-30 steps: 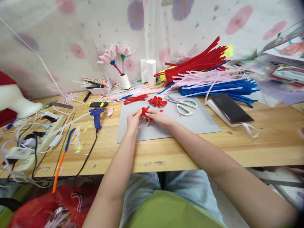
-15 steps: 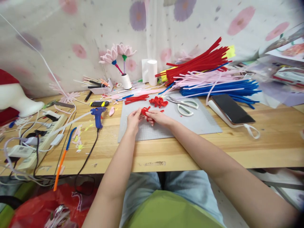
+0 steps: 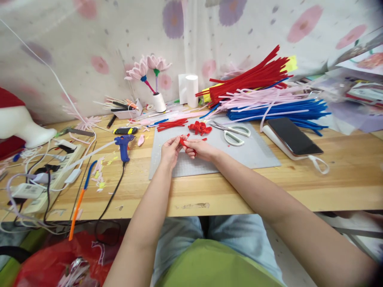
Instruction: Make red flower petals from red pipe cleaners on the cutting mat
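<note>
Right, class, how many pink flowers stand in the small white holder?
2: the blue-based flower on the left, and the green-based flower on the right. No others seem to be hidden.

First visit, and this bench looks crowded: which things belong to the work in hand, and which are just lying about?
Belong, it seems:
red fuzzy piece, in left hand and right hand
red strips
red loops
scissors
grey mat

Lying about, probably:
phone
pink flowers
</note>
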A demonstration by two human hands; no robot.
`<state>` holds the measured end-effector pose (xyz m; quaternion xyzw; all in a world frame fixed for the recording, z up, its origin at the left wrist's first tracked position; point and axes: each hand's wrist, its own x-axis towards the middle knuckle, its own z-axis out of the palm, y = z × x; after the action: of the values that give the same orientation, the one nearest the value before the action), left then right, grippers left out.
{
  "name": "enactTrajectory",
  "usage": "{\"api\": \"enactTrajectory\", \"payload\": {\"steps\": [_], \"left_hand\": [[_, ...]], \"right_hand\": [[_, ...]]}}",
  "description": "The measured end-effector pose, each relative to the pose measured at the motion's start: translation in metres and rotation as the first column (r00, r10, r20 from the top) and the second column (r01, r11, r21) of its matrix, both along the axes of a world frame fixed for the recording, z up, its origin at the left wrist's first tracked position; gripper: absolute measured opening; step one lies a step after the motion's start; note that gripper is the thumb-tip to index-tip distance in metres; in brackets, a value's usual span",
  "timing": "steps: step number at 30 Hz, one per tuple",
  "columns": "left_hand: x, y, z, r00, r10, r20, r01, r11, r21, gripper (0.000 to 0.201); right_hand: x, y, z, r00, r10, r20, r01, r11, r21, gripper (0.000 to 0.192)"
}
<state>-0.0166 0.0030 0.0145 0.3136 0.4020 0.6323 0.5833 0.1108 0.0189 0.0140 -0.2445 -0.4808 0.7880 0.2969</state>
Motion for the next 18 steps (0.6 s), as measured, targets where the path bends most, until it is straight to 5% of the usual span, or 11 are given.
{"api": "enactTrajectory", "payload": {"steps": [18], "left_hand": [[0.0003,0.0003,-0.0012,0.999,0.015,-0.034,-0.014,1.000,0.014,0.017]], "right_hand": [[-0.0083,0.0020,-0.0094,0.988,-0.114,0.101,0.090,0.972,0.217,0.034]]}}
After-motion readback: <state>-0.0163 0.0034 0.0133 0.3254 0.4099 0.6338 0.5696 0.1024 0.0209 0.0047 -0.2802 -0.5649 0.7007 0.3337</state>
